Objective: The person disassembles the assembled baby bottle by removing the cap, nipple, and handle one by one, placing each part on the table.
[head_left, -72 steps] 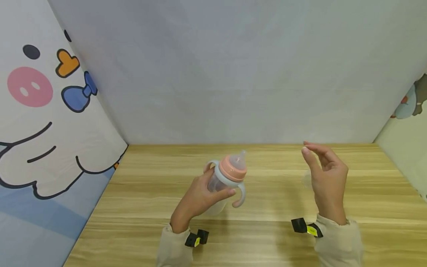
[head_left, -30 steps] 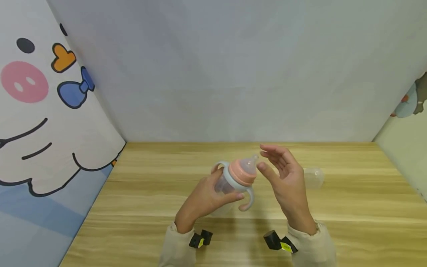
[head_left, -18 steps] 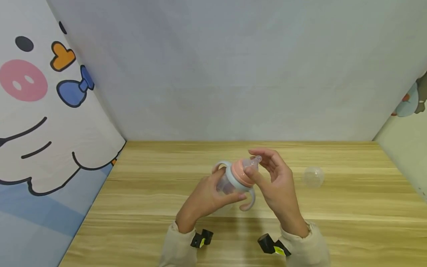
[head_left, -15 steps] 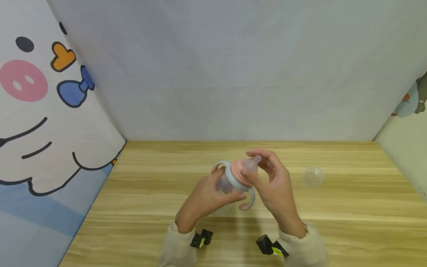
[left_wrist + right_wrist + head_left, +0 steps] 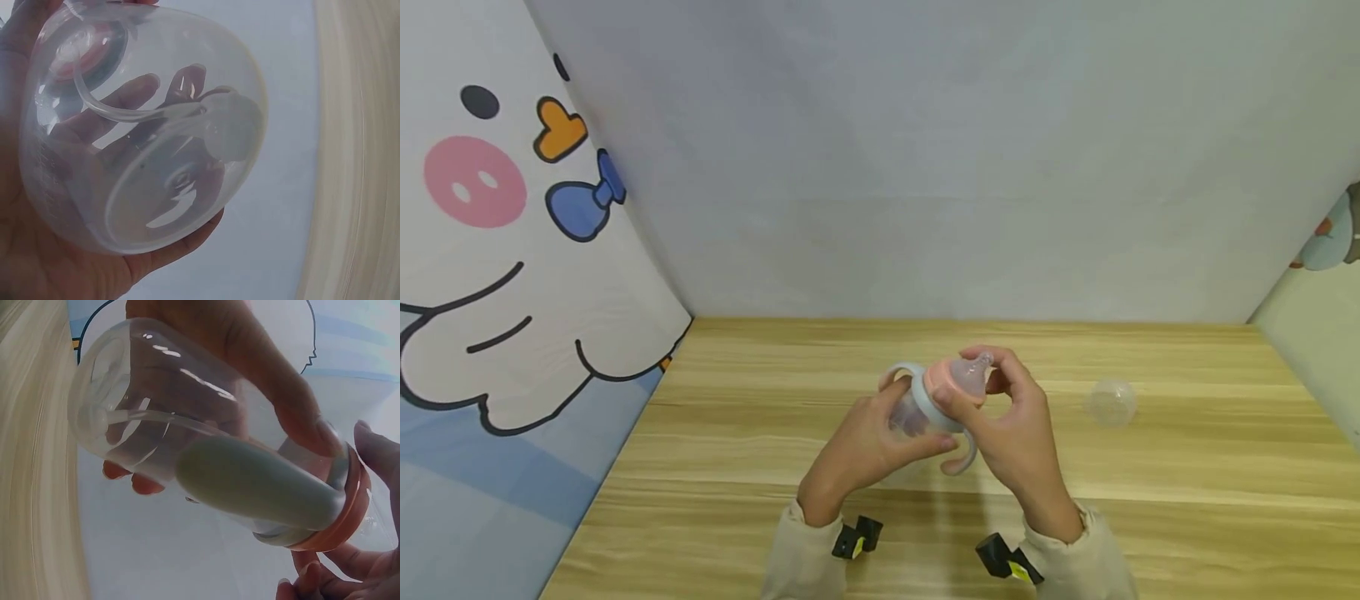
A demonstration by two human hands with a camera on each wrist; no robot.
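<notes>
A clear baby bottle (image 5: 906, 418) is held tilted above the table, its teat (image 5: 973, 375) pointing up and to the right. My left hand (image 5: 859, 443) grips the bottle's body, thumb in front. With thumb and fingers, my right hand (image 5: 1021, 429) holds the pink collar (image 5: 940, 377) below the teat. Between body and collar sits a pale blue ring with two handles (image 5: 256, 481). Through the bottle wall, the left wrist view shows a thin straw (image 5: 119, 114) inside. Part of the collar is hidden behind the right thumb.
A clear dome-shaped cap (image 5: 1112, 402) lies on the wood-grain table (image 5: 1187, 467) to the right of my hands. A pale cloth wall (image 5: 962, 167) rises along the table's back edge. On the left stands a panel with cartoon prints (image 5: 475, 183).
My right hand has come left from near the clear cap to the bottle, and its fingers have closed onto the collar. The left hand has carried the bottle slightly right and tilted it further.
</notes>
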